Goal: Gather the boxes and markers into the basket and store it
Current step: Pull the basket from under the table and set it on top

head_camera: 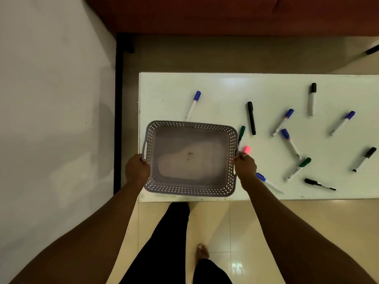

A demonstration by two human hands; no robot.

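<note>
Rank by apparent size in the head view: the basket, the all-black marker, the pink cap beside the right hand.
1. basket, by far largest
2. all-black marker
3. pink cap, smallest; partly hidden behind the right hand

Setting: domestic room, likely a living area. Evidence: glossy cream floor tiles (256, 232); reddish-brown upholstered sofa (205, 13) along the far side; low white desk (225, 89) standing just in front of it, like a coffee table; pale painted wall (51, 99) at left with dark skirting (117, 119). Person stands barefoot (202, 251) on the tiles. Dim indoor lighting.
</note>
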